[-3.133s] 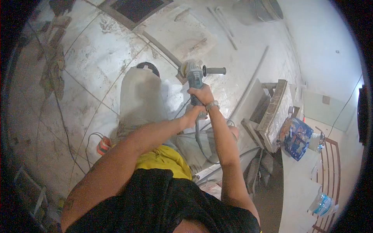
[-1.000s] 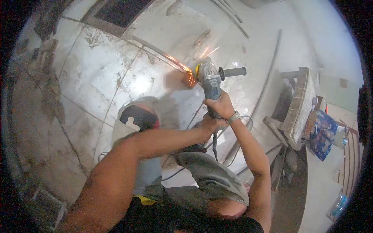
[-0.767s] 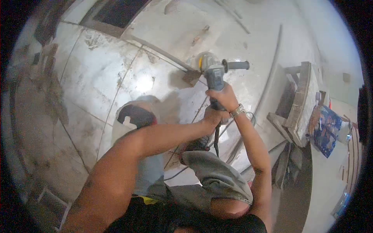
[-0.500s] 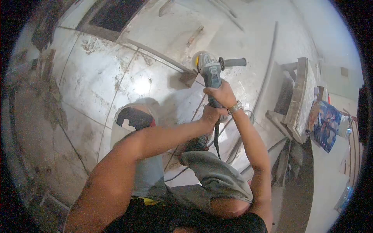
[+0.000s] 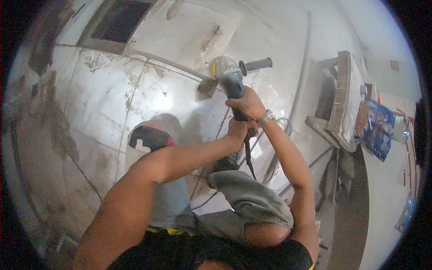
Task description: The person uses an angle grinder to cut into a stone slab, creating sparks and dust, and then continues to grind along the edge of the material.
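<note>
An angle grinder [image 5: 234, 86] points away from me, with both of my hands wrapped round its body. My right hand [image 5: 251, 104], with a metal-banded watch at the wrist, grips it closer to the head. Behind it, my left hand [image 5: 240, 132] closes on the rear end, where the cord hangs down. A black side handle [image 5: 259, 64] sticks out to the right of the head, and nobody holds it. The disc guard [image 5: 220, 67] shows a yellow patch and overlaps the end of a long narrow strip [image 5: 173, 67]. Beside it sits a small brown block [image 5: 207, 88].
Large dusty pale tiles [image 5: 103, 90] cover the surface around my bent legs. A dark rectangular opening [image 5: 120, 20] lies at upper left. To the right stand a wooden frame [image 5: 340, 96] and a blue patterned bag [image 5: 380, 129]. A cable [image 5: 273, 164] loops beside my right leg.
The whole view has shifted slightly, so most things sit further left. The grinder has turned a little, its side handle now angling upward. Both hands keep their grip.
</note>
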`<move>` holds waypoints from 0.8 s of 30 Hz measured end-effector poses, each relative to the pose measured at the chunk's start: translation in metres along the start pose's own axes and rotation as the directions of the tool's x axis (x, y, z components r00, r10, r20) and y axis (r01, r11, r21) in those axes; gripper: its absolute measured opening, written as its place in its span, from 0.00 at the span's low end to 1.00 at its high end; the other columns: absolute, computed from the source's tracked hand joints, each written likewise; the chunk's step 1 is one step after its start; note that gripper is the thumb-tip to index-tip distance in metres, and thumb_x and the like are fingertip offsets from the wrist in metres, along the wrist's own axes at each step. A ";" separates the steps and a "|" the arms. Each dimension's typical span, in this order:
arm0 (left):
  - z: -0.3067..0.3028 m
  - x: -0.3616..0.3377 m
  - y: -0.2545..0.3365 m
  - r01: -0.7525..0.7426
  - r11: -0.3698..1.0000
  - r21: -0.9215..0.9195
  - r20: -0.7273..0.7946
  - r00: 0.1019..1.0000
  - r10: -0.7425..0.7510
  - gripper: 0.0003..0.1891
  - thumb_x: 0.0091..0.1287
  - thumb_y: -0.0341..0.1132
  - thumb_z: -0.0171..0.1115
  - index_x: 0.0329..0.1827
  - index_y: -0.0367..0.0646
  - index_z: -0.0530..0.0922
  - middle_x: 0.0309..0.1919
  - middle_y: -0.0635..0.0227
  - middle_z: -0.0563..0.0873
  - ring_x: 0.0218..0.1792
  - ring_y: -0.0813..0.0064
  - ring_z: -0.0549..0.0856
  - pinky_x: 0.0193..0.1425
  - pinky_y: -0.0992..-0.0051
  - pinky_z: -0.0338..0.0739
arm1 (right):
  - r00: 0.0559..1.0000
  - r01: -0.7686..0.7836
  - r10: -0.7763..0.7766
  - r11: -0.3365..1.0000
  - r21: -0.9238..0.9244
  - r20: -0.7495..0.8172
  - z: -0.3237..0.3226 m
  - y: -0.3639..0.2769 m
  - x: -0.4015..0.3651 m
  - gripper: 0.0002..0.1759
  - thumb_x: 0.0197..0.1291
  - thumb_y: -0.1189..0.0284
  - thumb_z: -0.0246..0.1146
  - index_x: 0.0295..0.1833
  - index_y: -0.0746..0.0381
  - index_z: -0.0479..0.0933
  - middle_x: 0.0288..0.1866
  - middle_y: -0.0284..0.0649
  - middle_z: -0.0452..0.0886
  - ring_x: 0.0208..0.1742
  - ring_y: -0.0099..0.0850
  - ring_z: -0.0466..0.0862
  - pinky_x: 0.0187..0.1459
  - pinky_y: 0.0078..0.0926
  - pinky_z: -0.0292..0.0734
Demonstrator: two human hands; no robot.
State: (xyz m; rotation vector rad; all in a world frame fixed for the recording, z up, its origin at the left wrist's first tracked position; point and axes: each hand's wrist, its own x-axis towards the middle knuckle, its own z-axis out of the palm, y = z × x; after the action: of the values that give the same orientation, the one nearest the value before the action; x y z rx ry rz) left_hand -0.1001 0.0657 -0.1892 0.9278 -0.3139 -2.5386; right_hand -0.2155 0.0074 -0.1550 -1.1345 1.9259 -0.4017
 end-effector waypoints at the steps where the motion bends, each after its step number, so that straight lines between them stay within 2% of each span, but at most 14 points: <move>1: 0.004 -0.004 0.001 0.004 1.000 0.003 0.003 1.000 -0.004 0.10 0.58 0.33 0.69 0.40 0.45 0.79 0.30 0.71 0.84 0.29 0.72 0.85 0.44 0.66 0.89 | 1.000 0.000 0.001 1.000 -0.009 0.030 0.001 0.000 0.001 0.25 0.45 0.63 0.76 0.43 0.69 0.78 0.33 0.39 0.83 0.33 0.29 0.81 0.41 0.31 0.80; 2: 0.008 -0.010 0.003 0.029 0.999 0.022 -0.031 0.999 -0.028 0.09 0.57 0.33 0.69 0.39 0.45 0.79 0.30 0.71 0.84 0.30 0.72 0.85 0.44 0.66 0.89 | 1.000 -0.001 0.001 1.000 -0.003 0.029 0.003 0.002 -0.002 0.25 0.45 0.63 0.76 0.43 0.69 0.78 0.33 0.39 0.83 0.33 0.29 0.81 0.41 0.31 0.80; 4: 0.001 -0.016 0.001 0.090 0.995 0.034 -0.064 0.994 -0.088 0.10 0.56 0.32 0.70 0.40 0.44 0.79 0.30 0.71 0.83 0.30 0.73 0.85 0.44 0.66 0.89 | 0.996 0.048 -0.067 0.968 0.248 0.067 0.009 0.000 -0.014 0.26 0.45 0.64 0.77 0.46 0.67 0.77 0.34 0.38 0.82 0.34 0.28 0.81 0.42 0.30 0.79; 8: -0.004 -0.013 -0.007 0.103 0.991 0.082 -0.039 0.994 -0.100 0.10 0.56 0.32 0.70 0.39 0.44 0.79 0.29 0.71 0.83 0.30 0.73 0.84 0.45 0.67 0.89 | 0.994 -0.045 0.028 0.984 0.171 0.101 0.001 -0.008 -0.022 0.27 0.44 0.64 0.77 0.48 0.67 0.77 0.35 0.37 0.82 0.36 0.28 0.82 0.43 0.29 0.79; 10: -0.007 -0.008 -0.007 0.061 0.995 0.082 0.006 0.998 -0.062 0.10 0.55 0.32 0.70 0.38 0.44 0.79 0.29 0.71 0.83 0.30 0.73 0.83 0.44 0.65 0.89 | 0.999 -0.042 0.041 0.990 0.131 0.012 0.004 -0.003 -0.016 0.28 0.43 0.63 0.77 0.47 0.66 0.77 0.35 0.38 0.83 0.37 0.29 0.83 0.44 0.30 0.80; 14: -0.006 -0.010 -0.009 0.073 0.997 0.023 0.031 0.997 -0.074 0.10 0.55 0.32 0.70 0.38 0.44 0.79 0.29 0.71 0.83 0.29 0.72 0.83 0.42 0.67 0.87 | 0.995 -0.083 0.084 0.996 0.022 -0.060 0.006 -0.002 -0.015 0.28 0.42 0.63 0.77 0.46 0.67 0.77 0.36 0.41 0.84 0.38 0.31 0.84 0.45 0.30 0.80; 16: -0.005 -0.018 -0.012 0.062 0.982 0.180 -0.099 0.994 -0.045 0.10 0.55 0.31 0.70 0.39 0.43 0.79 0.29 0.71 0.83 0.29 0.71 0.83 0.40 0.70 0.84 | 1.000 -0.016 0.016 1.000 0.021 -0.005 0.009 -0.005 -0.022 0.32 0.38 0.57 0.77 0.45 0.68 0.79 0.40 0.53 0.87 0.41 0.45 0.88 0.47 0.38 0.82; 20: -0.004 -0.021 -0.005 0.081 0.964 0.254 -0.093 0.994 -0.059 0.10 0.55 0.29 0.69 0.39 0.43 0.79 0.30 0.71 0.83 0.30 0.72 0.83 0.38 0.73 0.81 | 1.000 -0.004 0.004 1.000 -0.021 0.001 0.007 -0.012 -0.023 0.33 0.38 0.56 0.77 0.46 0.68 0.78 0.39 0.53 0.87 0.41 0.45 0.88 0.48 0.39 0.81; 22: -0.006 0.002 -0.015 0.023 1.000 -0.007 -0.058 0.998 -0.024 0.13 0.47 0.30 0.71 0.35 0.44 0.79 0.26 0.73 0.81 0.27 0.76 0.79 0.33 0.73 0.73 | 0.996 -0.083 0.083 0.996 0.035 -0.023 0.002 -0.003 -0.011 0.34 0.37 0.55 0.77 0.47 0.67 0.79 0.40 0.52 0.87 0.42 0.46 0.88 0.49 0.39 0.82; 24: -0.010 0.006 -0.018 0.019 0.998 0.063 -0.032 0.999 -0.017 0.12 0.47 0.31 0.71 0.34 0.44 0.79 0.26 0.73 0.80 0.27 0.76 0.79 0.32 0.73 0.72 | 0.995 -0.086 0.087 0.996 0.011 -0.048 0.003 0.005 -0.010 0.34 0.37 0.55 0.77 0.47 0.67 0.79 0.40 0.52 0.87 0.42 0.46 0.88 0.49 0.39 0.82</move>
State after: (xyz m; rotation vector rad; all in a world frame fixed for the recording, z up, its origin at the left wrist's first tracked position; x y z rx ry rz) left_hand -0.1037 0.0779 -0.2062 0.9972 -0.3797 -2.5407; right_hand -0.2138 0.0191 -0.1549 -1.0402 2.0055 -0.3934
